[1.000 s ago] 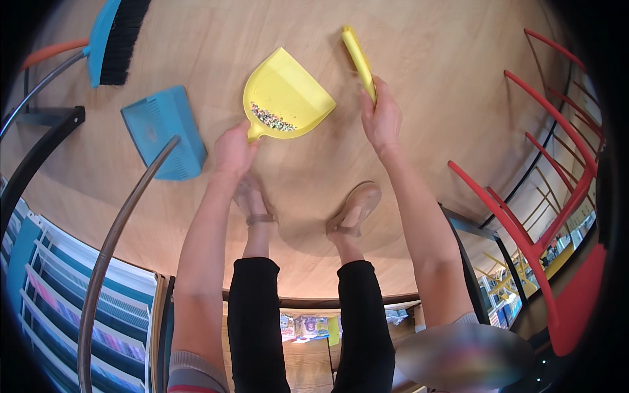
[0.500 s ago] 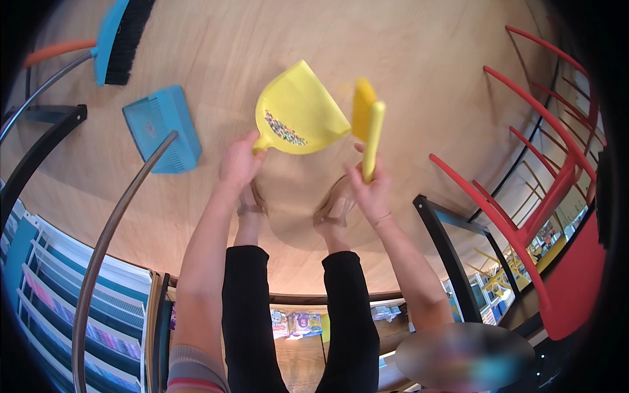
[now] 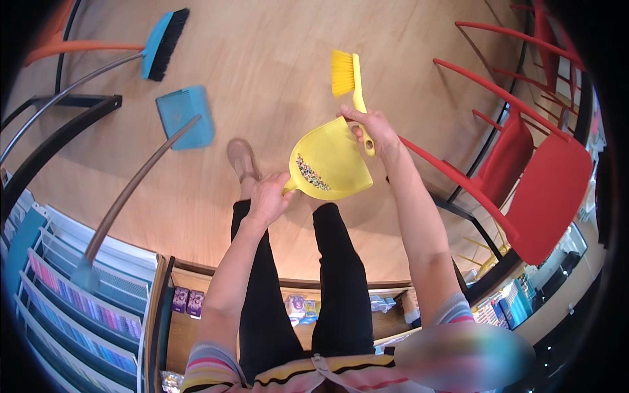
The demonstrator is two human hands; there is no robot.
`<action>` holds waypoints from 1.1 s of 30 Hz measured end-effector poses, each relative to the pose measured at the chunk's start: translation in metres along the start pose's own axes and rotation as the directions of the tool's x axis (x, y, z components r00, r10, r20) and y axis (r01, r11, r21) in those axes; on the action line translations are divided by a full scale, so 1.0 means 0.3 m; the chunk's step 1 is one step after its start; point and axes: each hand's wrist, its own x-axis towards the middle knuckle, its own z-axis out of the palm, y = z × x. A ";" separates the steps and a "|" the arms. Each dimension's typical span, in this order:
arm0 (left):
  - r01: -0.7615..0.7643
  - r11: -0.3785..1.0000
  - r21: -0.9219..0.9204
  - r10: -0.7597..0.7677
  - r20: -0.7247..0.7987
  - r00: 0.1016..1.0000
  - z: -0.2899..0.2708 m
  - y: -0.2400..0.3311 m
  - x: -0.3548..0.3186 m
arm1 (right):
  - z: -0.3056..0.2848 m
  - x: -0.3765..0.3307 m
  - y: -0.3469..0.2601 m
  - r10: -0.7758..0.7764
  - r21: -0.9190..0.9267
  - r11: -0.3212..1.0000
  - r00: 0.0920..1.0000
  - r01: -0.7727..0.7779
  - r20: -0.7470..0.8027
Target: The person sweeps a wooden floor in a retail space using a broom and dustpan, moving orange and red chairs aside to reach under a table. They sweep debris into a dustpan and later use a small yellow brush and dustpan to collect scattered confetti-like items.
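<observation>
My left hand (image 3: pixel 270 198) is closed round the short handle of a yellow dustpan (image 3: pixel 337 160), holding it in front of my legs. A small heap of multicoloured beads or bits (image 3: pixel 310 173) lies in the pan near its handle side. In my right hand (image 3: pixel 375 131) is a yellow hand brush (image 3: pixel 357 82), gripped by its handle, with bristles facing left. The brush is beyond the pan's upper right edge, and the fingers of that hand are close to the pan's rim.
A blue long-handled dustpan (image 3: pixel 190 118) and a blue broom with black bristles (image 3: pixel 160 46) stand at the left. Red chairs (image 3: pixel 544 190) are at the right. Shelves of coloured goods (image 3: pixel 85 295) line the lower left. Black table legs (image 3: pixel 65 137) rise nearby.
Dustpan and beads have moved right and nearer to my body. The brush has shifted slightly left and farther away, its bristles now turned left. One foot has stepped forward.
</observation>
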 end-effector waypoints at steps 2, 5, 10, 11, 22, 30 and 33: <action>0.022 1.000 -0.008 -0.022 -0.004 1.000 -0.016 0.031 -0.068 | -0.006 -0.008 -0.007 -0.133 -0.017 0.991 0.984 0.136 0.122; 0.111 0.992 -0.058 -0.115 -0.065 0.991 -0.035 0.054 -0.239 | 0.049 -0.081 -0.068 -0.349 -0.030 0.937 0.937 0.348 -0.015; 0.293 0.947 -0.132 -0.314 -0.181 0.932 -0.064 0.093 -0.577 | 0.091 -0.318 -0.150 -0.584 -0.063 0.811 0.804 0.581 -0.110; 0.314 0.937 -0.154 -0.342 -0.211 0.916 -0.071 0.107 -0.605 | 0.087 -0.339 -0.183 -0.590 -0.124 0.807 0.794 0.577 -0.145; 0.412 0.889 -0.201 -0.457 -0.322 0.829 -0.106 0.043 -0.867 | 0.126 -0.778 0.056 -0.469 -0.643 0.318 0.705 0.697 0.532; 0.380 0.914 -0.143 -0.406 -0.369 0.836 -0.202 -0.175 -0.966 | 0.667 -0.778 0.143 -0.176 -0.544 -0.171 0.518 0.821 0.837; 0.421 0.898 -0.130 -0.439 -0.339 0.832 -0.241 -0.270 -0.994 | 0.793 -0.742 0.170 -0.090 -0.501 -0.259 0.496 0.826 0.864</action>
